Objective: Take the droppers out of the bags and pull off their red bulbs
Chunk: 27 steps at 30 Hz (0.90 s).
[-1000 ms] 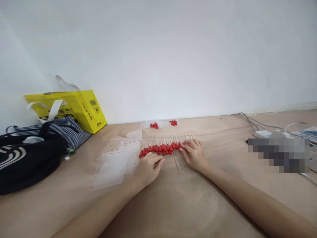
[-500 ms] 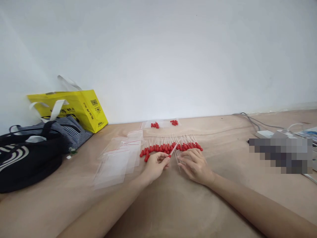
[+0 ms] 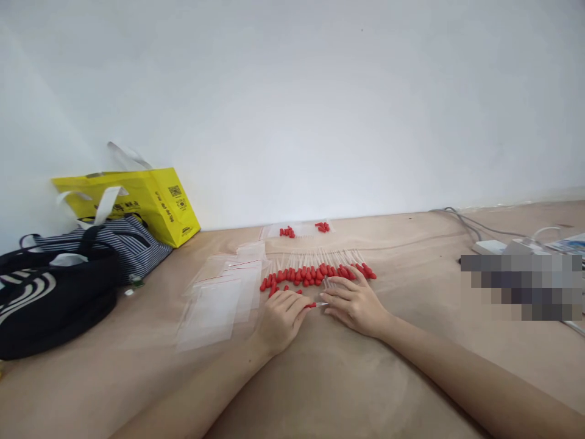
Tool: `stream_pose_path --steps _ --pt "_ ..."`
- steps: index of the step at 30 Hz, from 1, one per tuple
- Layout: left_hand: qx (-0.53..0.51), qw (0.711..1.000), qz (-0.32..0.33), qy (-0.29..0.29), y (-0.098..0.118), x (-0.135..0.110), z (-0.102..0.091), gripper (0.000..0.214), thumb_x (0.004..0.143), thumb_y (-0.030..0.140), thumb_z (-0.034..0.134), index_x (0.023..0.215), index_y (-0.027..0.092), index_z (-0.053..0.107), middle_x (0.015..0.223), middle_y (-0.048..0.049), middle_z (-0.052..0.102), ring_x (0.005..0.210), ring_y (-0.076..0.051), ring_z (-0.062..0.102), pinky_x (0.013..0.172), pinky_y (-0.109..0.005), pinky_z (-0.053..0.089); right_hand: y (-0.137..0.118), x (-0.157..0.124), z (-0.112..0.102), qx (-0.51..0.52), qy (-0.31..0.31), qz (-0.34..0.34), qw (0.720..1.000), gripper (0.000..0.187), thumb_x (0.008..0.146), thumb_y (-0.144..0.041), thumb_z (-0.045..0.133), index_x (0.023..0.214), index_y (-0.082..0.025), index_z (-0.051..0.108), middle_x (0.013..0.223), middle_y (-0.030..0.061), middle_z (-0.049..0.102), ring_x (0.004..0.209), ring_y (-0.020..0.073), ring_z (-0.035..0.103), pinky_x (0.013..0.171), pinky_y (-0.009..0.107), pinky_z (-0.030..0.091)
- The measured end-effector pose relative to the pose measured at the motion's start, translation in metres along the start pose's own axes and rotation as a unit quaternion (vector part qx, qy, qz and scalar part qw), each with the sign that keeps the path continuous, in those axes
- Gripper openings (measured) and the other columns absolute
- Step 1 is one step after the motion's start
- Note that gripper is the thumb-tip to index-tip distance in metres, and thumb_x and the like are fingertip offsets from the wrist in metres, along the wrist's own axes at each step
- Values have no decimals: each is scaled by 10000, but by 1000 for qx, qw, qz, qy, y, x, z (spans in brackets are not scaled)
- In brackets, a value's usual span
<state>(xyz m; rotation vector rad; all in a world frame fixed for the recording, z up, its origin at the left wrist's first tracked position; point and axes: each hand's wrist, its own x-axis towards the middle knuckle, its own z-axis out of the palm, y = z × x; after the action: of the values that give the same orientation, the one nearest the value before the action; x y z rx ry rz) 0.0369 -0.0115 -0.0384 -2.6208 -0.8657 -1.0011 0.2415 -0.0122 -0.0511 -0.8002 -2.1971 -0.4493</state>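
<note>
A dropper with a red rubber bulb (image 3: 311,305) and a clear tube lies level between my hands. My left hand (image 3: 280,317) is closed, pinching the bulb end between thumb and fingers. On the other side, my right hand (image 3: 356,305) has its fingers bent round the tube's far end, and some clear tubes (image 3: 326,283) show by its fingertips. Just beyond both hands runs a row of droppers (image 3: 307,274), red bulbs toward me and thin tubes pointing to the wall. A few more red bulbs lie partly hidden behind my left hand.
Clear zip bags with red lines (image 3: 214,311) are stacked left of the row. Bagged droppers (image 3: 301,230) lie near the wall. A yellow bag (image 3: 169,207), a striped bag (image 3: 150,244) and a black bag (image 3: 86,305) stand at left. Cables (image 3: 461,218) and white devices (image 3: 489,247) sit at right.
My left hand has turned palm down, and the dropper has swung from tilted upward to level, its tube now at my right fingertips. My right hand has shifted slightly left.
</note>
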Motion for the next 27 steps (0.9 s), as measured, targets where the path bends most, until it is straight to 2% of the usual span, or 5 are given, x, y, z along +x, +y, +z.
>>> stream_pose_path --steps 4,7,10,17,27 --pt "8 1000 21 10 0 2 2 125 821 187 462 857 176 581 777 -24 652 774 -171 573 706 -319 426 -4 1 4 -4 20 -6 1000 134 814 -155 472 829 -200 597 748 -20 673 918 140 562 1021 458 157" --pt "17 999 27 3 -1 4 4 195 822 224 468 980 163 565 927 -51 650 923 -203 557 810 -375 411 -5 0 6 -14 28 -14 999 145 818 -134 449 805 -180 587 747 4 673 913 131 569 1026 433 183" --pt "28 999 34 -15 -1 5 6 207 839 236 442 982 161 571 1019 -57 630 1028 -218 520 882 -421 373 -5 -3 7 -28 25 -29 999 154 812 -114 444 817 -174 585 783 14 675 949 134 559 1031 426 187" --pt "31 998 56 -26 0 5 6 224 864 173 376 962 132 574 1010 -57 639 1028 -213 533 909 -461 354 -4 -1 10 -19 10 -36 999 192 828 -152 445 975 -173 567 840 28 679 970 156 556 1036 487 124" --pt "4 996 77 -54 -2 0 0 198 845 155 399 852 160 597 992 -44 648 1027 -210 538 962 -493 279 -5 1 1 20 -3 -64 998 196 829 -88 386 798 -171 561 725 8 676 1012 113 533 1048 482 36"
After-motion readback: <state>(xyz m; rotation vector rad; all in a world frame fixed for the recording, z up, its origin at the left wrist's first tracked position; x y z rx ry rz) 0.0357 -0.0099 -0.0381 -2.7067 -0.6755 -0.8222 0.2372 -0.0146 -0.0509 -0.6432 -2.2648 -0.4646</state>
